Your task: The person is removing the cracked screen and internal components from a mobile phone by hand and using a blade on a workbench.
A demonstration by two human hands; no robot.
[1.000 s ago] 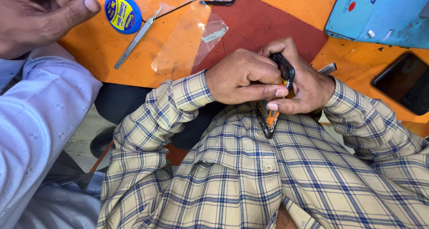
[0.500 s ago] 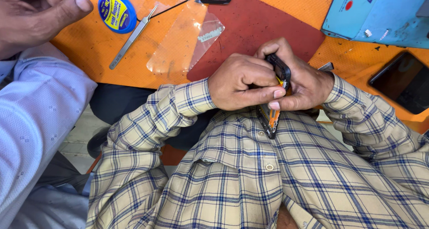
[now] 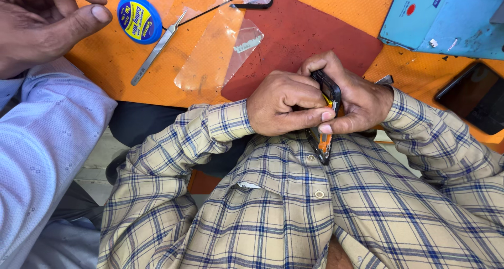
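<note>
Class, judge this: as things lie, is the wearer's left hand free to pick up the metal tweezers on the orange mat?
Probably not yet: the left hand grips the phone frame together with the right hand. The tweezers themselves lie uncovered.

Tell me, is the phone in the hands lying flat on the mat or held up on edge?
On edge. The phone is gripped between the left hand and right hand against the checked shirt, off the orange mat.

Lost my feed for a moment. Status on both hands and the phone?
Left hand and right hand both clamped on the opened phone, edge-on against the chest. Tweezers unused on the orange mat. Nothing obstructing.
</note>
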